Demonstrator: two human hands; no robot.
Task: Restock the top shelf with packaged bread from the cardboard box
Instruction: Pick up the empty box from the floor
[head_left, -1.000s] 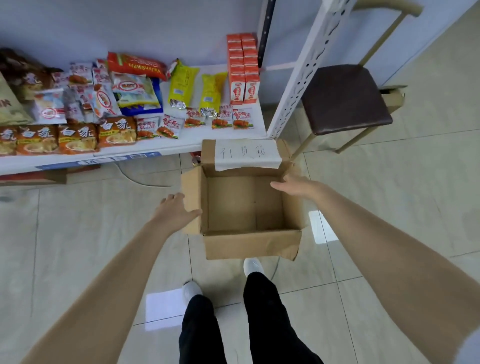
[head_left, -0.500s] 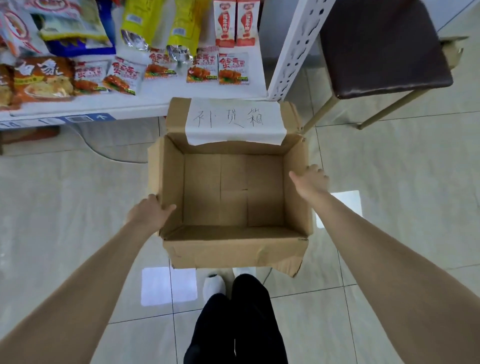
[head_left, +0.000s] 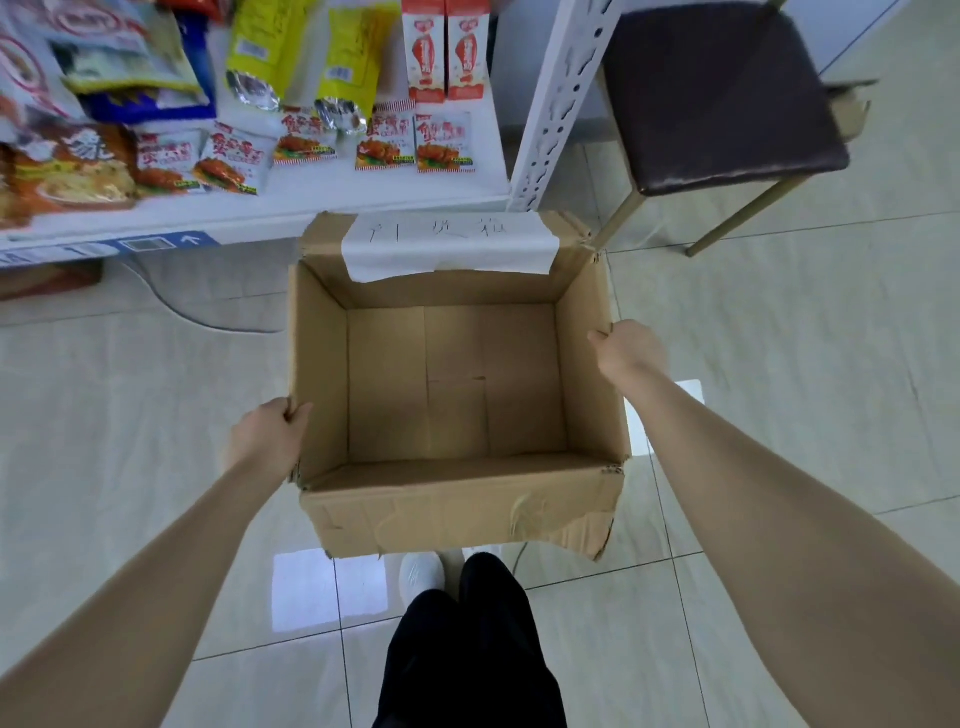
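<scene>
Gripping: the left hand clamps the left wall of the cardboard box near its front corner, fingers curled over the rim; the right hand clamps the right wall's top edge farther back.
Box position: in front of the person, its far flap just under the front lip of the shelf; its near wall hides part of a white shoe. Whether it rests on the floor cannot be told.
Edges: the far right corner of the box sits close to the white perforated upright and to a leg of the stool.
Open room: bare floor tiles spread to the right of the box and to its left, where a thin cable curves under the shelf.
Box material: brown corrugated card, square and open-topped – flap seams cross the bare bottom, the near wall is creased and torn at its right lower corner.
Label: a white paper sheet with handwriting, laid over the far flap.
Shelf goods: small packets printed with a bun picture lie flat along the front; behind them glossy yellow bags and red-and-white cartons.
Stool: dark padded square seat on thin metal legs.
</scene>
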